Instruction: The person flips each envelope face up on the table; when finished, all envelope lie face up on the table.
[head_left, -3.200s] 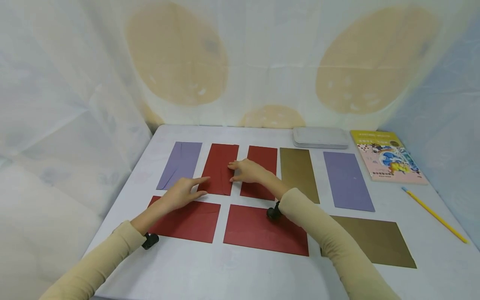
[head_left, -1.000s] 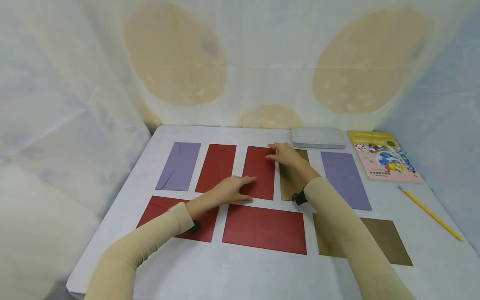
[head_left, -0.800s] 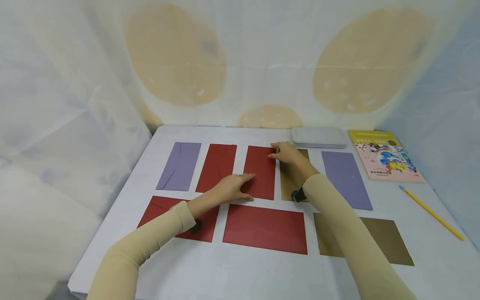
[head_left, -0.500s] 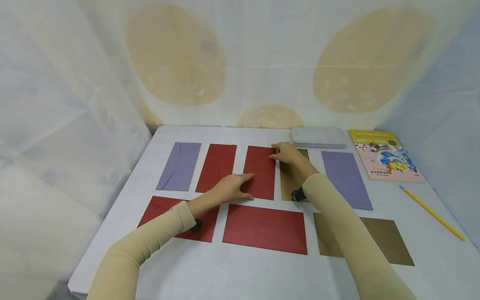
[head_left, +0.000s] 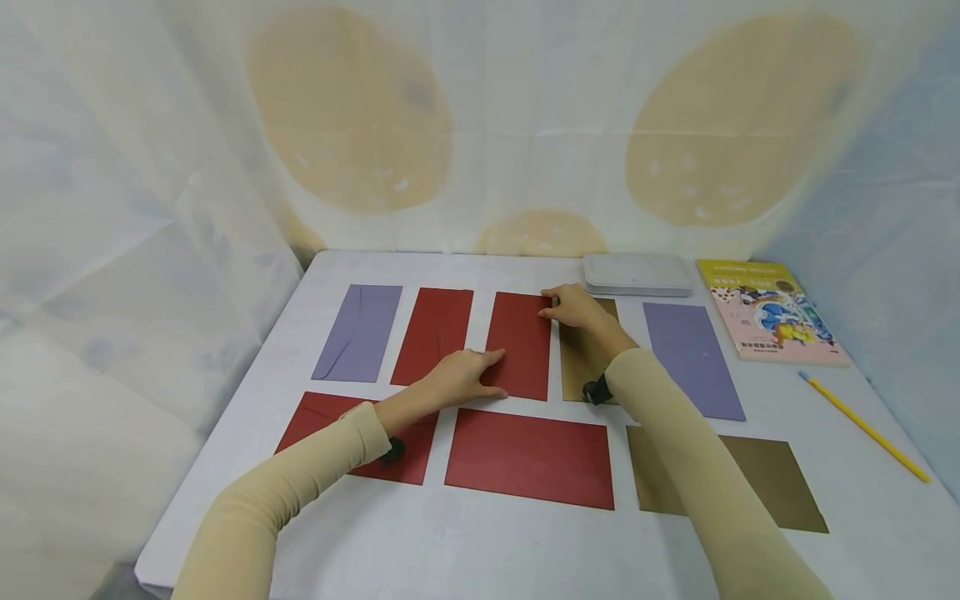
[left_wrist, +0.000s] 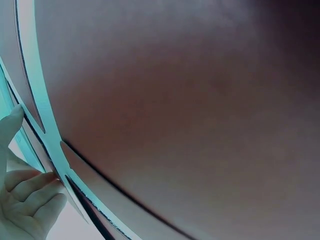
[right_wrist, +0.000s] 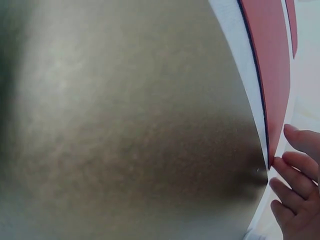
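Note:
Several envelopes lie flat in two rows in the head view. My left hand (head_left: 459,377) is at the lower left corner of a red envelope (head_left: 523,333), index finger stretched over its edge and thumb apart below. At the upper right corner of that envelope is my right hand (head_left: 579,308), over the top of a gold envelope (head_left: 573,375). In the left wrist view the left hand (left_wrist: 30,205) has its fingers extended and thumb spread. The right wrist view has the right hand's fingers (right_wrist: 295,182) loosely bent beside the red envelope's corner.
Another red envelope (head_left: 435,325) and a purple envelope (head_left: 360,333) lie left. Nearer me are red envelopes (head_left: 528,458) (head_left: 322,417) and a gold envelope (head_left: 780,483). Rightward are a purple envelope (head_left: 693,350), grey-white case (head_left: 637,275), book (head_left: 780,317) and yellow pencil (head_left: 862,425).
Since about three seconds ago both hands have moved right, from the neighbouring red envelope to this one. During the last second they have stayed nearly still.

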